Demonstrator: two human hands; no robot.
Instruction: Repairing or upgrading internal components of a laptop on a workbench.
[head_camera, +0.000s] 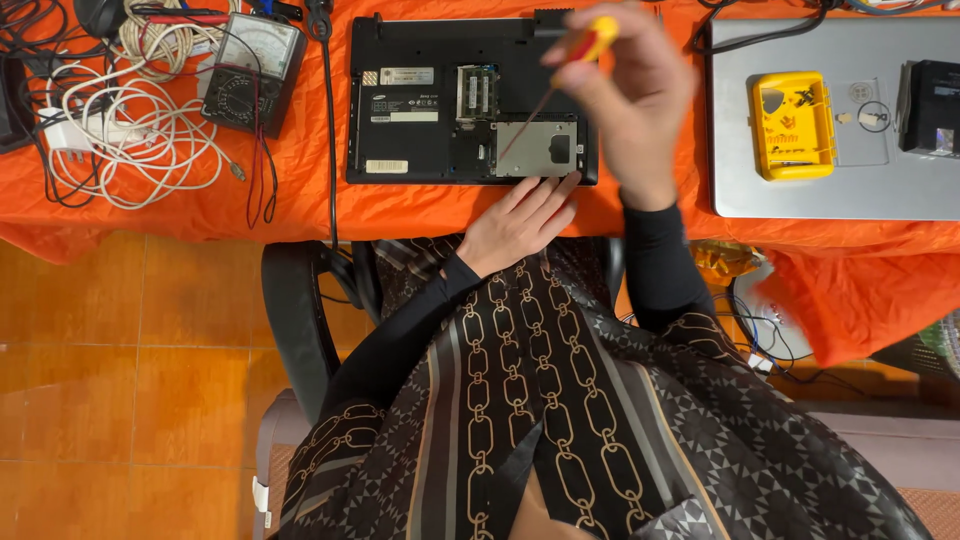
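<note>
lying bottom-up on the orange tablecloth (250, 215), black laptop (420, 140) with silver drive bay (537, 150) exposed; right hand (630, 100) is gripping a yellow-handled screwdriver (585, 45) over it, left hand (520, 225) resting open-fingered at its near edge.

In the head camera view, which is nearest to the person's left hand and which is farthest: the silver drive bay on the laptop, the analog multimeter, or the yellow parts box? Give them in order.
From the left hand, resting at the laptop's front edge:
1. Silver drive bay, just above the fingertips, in the black laptop.
2. Yellow parts box, to the right, on the grey laptop lid.
3. Analog multimeter, far to the left, beside the white cables.
</note>
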